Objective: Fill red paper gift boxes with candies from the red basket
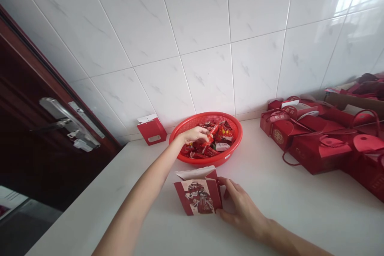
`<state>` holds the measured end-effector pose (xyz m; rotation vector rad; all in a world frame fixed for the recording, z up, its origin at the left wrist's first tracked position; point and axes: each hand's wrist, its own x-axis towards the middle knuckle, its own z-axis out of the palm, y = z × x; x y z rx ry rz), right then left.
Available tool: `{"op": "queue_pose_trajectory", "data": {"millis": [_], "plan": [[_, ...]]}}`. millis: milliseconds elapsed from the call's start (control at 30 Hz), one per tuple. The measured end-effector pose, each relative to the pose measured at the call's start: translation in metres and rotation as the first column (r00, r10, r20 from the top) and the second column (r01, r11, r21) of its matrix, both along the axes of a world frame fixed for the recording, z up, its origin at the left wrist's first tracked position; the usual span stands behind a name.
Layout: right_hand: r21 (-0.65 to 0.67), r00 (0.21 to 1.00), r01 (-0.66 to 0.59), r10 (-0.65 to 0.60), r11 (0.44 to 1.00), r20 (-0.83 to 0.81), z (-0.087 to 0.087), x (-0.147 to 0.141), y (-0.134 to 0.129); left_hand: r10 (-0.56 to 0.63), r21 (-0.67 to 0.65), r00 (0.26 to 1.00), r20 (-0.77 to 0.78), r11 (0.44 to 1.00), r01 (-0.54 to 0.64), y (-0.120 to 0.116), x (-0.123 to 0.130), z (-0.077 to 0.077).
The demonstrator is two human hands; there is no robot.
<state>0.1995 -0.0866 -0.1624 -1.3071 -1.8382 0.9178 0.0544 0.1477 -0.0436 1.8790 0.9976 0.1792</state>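
My left hand (pixel 196 134) reaches over a red plastic basket (pixel 235 154), its fingers pinched on a red wrapped candy (pixel 214 129). Beneath it, the basket holds a heap of shiny wrapped sweets (pixel 225 132), mostly red, with a white one (pixel 222 146) near the front. In front of the basket a red paper candy box (pixel 201 197) stands upright, its top open and a printed picture facing me. My right hand (pixel 237 206) grips the box's right side, thumb at the front lower corner and fingers behind the edge.
Another red paper box (pixel 152 131) with a white oval stands by the tiled wall (pixel 207 76). Several red handled gift boxes (pixel 319 148) crowd the right of the white table (pixel 264 192). A dark red door (pixel 27 84) with a metal handle is at left.
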Motion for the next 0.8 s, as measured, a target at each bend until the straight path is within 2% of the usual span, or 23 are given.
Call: {"op": "queue_pose_trajectory", "data": {"millis": [233, 433, 567, 800], "plan": [[0.019, 1.0, -0.003, 0.003, 1.0, 0.011, -0.004, 0.0, 0.002, 0.026, 0.212, 0.962, -0.271, 0.977, 0.034, -0.001, -0.01, 0.012], [0.004, 1.0, -0.006, 0.006, 1.0, 0.008, 0.0, 0.0, 0.001, 0.192, 0.412, 0.904, -0.381, 0.911, -0.02, 0.015, -0.026, 0.019], [-0.002, 1.0, -0.005, 0.005, 1.0, 0.006, 0.001, 0.0, 0.0, 0.284, 0.5, 0.858, -0.429, 0.865, -0.037, 0.027, -0.036, 0.012], [0.016, 1.0, -0.002, 0.002, 1.0, -0.006, -0.006, -0.001, 0.002, 0.316, 0.562, 0.841, -0.439, 0.827, -0.017, 0.04, -0.037, -0.008]]}}
